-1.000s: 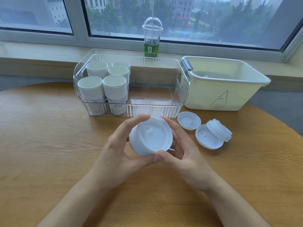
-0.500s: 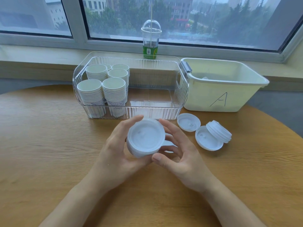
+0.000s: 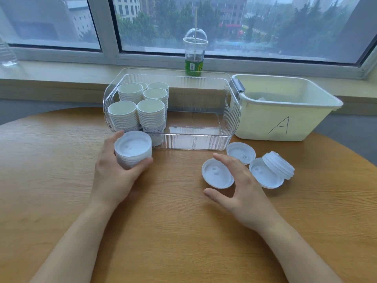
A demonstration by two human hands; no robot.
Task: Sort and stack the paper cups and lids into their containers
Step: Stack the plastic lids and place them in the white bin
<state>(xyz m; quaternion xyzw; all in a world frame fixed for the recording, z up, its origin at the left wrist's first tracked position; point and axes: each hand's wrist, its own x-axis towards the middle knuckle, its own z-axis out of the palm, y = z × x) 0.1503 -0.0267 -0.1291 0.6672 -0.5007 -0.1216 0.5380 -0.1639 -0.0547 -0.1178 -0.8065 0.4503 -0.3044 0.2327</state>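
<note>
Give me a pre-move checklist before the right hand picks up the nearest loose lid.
1. Left hand grips the lid stack: ok.
2. Right hand free, fingers spread: ok.
3. Nearest lid lies alone on the table, between thumb and fingers: ok.
4. Nearest lid lies hollow side up: ok.
5. Room in the clear bin beside the cups: ok.
6. What lies in bin A: cannot tell.
</note>
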